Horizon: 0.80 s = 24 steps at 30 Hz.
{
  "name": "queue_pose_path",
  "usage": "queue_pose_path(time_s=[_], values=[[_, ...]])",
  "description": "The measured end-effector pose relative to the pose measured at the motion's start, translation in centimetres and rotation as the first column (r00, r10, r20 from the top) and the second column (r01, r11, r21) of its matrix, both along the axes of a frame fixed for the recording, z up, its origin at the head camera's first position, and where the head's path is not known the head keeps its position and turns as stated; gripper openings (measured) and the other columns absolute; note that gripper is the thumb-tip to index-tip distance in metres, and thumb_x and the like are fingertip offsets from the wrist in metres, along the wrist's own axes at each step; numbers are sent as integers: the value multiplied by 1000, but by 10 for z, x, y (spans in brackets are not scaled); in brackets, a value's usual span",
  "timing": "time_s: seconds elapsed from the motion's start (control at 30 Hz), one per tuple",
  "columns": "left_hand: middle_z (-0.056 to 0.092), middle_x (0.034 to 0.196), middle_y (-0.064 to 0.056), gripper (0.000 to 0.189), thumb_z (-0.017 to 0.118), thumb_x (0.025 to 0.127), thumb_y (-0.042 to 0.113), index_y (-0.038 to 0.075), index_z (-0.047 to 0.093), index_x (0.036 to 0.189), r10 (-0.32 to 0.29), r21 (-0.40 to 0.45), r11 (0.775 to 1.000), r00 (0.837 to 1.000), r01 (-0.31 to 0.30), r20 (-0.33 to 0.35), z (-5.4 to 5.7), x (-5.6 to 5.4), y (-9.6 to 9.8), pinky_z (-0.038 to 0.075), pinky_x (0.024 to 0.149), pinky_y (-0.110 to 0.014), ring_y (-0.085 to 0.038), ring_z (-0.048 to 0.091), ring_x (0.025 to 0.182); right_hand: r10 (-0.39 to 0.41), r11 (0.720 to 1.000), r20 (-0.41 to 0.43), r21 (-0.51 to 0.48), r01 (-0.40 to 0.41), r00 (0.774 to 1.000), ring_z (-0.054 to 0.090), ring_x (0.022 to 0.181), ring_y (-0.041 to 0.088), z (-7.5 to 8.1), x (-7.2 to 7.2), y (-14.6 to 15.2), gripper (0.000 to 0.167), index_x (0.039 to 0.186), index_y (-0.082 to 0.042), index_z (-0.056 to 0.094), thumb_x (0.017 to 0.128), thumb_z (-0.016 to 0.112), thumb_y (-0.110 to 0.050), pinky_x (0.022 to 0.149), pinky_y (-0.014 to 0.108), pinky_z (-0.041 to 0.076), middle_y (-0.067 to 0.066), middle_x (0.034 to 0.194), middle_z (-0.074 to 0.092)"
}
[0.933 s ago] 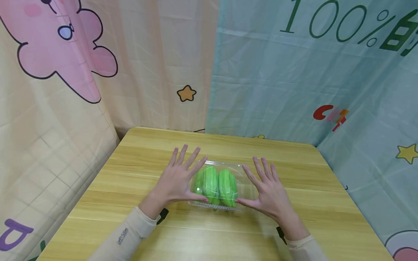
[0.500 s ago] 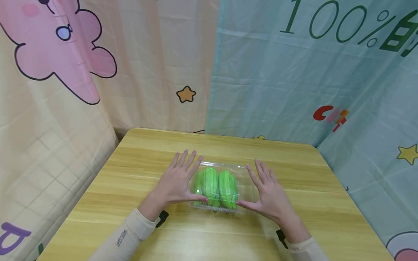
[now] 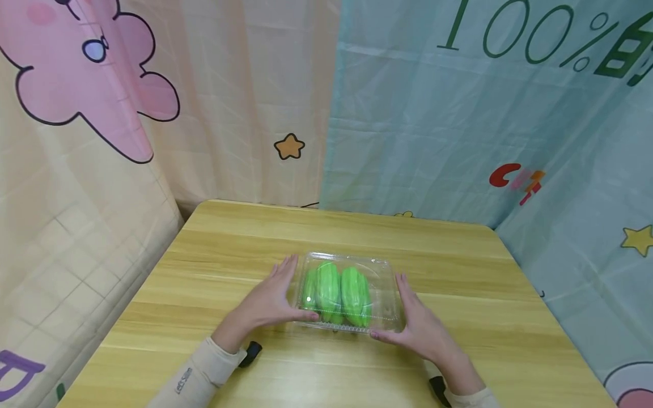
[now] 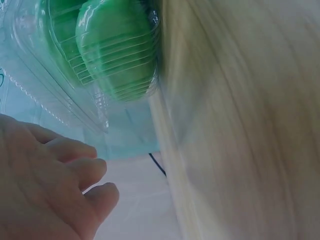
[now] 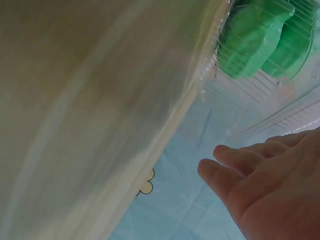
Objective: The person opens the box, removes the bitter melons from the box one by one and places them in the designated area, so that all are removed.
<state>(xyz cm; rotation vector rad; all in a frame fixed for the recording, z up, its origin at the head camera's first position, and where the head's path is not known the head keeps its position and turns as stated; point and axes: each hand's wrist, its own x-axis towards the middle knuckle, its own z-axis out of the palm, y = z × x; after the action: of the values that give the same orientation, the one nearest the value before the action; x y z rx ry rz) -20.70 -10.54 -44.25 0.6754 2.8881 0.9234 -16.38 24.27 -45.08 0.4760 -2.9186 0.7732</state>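
Note:
A clear plastic clamshell box (image 3: 382, 289) lies on the wooden table, its lid down. Inside are several green, ridged, elongated pieces (image 3: 329, 289) like fruit or vegetables; their exact kind cannot be told. My left hand (image 3: 262, 300) stands at the box's left side, fingers fairly straight, thumb along the near edge. On the opposite side is my right hand (image 3: 423, 323), its thumb at the near right corner and its fingers extended along the right wall. In both wrist views, visible fingertips show a gap from the box; whether the thumbs touch it is unclear.
The light wooden table (image 3: 245, 238) reaches back to printed curtains (image 3: 255, 113), which also hang along both sides. A dark wrist strap (image 3: 250, 354) shows under the left cuff, and another strap (image 3: 439, 391) under the right.
Both hands have come down from spread fingers above the box to its left and right sides. Their fingers are now closer together. The box has barely moved.

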Motion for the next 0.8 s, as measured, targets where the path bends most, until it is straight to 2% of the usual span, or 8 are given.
queue_pose_path(time_s=[0.2, 0.37, 0.47, 0.6, 0.8], values=[[-1, 165, -10, 152, 79, 57, 80, 10, -6, 161, -36, 5, 999, 998, 36, 58, -4, 3, -1, 11, 119, -50, -41, 7, 150, 28, 996, 48, -88, -24, 998, 32, 142, 44, -8, 4, 1, 136, 162, -23, -7, 70, 84, -64, 107, 61, 37, 16, 165, 11], [-2, 165, -13, 152, 83, 58, 75, 5, -4, 160, -85, -30, 996, 995, 86, 61, -8, 4, -3, 8, 120, -45, -33, 4, 152, 25, 997, 87, -74, -19, 996, 26, 145, 41, -12, 8, 5, 126, 163, -17, -4, 78, 75, -67, 112, 58, 30, 16, 165, 9], [-1, 165, -13, 148, 82, 61, 74, 3, -1, 160, -86, -56, 994, 995, 89, 43, -9, 4, -5, 9, 120, -46, -33, 5, 152, 23, 996, 125, -84, -13, 992, 23, 147, 41, -11, 9, 6, 119, 163, -15, 0, 83, 71, -66, 114, 57, 25, 17, 166, 10], [1, 166, -13, 139, 78, 68, 74, 3, 0, 160, -89, -69, 993, 995, 92, 35, -9, 6, -7, 10, 120, -47, -34, 7, 152, 43, 994, 147, -109, -27, 988, 23, 147, 39, -9, 10, 8, 113, 163, -12, 4, 86, 72, -61, 114, 56, 24, 17, 165, 13], [0, 165, -8, 128, 71, 76, 74, 6, 3, 161, -111, -82, 990, 994, 112, 16, -11, 10, -10, 8, 120, -48, -32, 7, 152, 93, 988, 127, -131, -76, 988, 22, 147, 38, -9, 13, 13, 106, 163, -11, 9, 89, 72, -54, 114, 55, 24, 13, 165, 12]])
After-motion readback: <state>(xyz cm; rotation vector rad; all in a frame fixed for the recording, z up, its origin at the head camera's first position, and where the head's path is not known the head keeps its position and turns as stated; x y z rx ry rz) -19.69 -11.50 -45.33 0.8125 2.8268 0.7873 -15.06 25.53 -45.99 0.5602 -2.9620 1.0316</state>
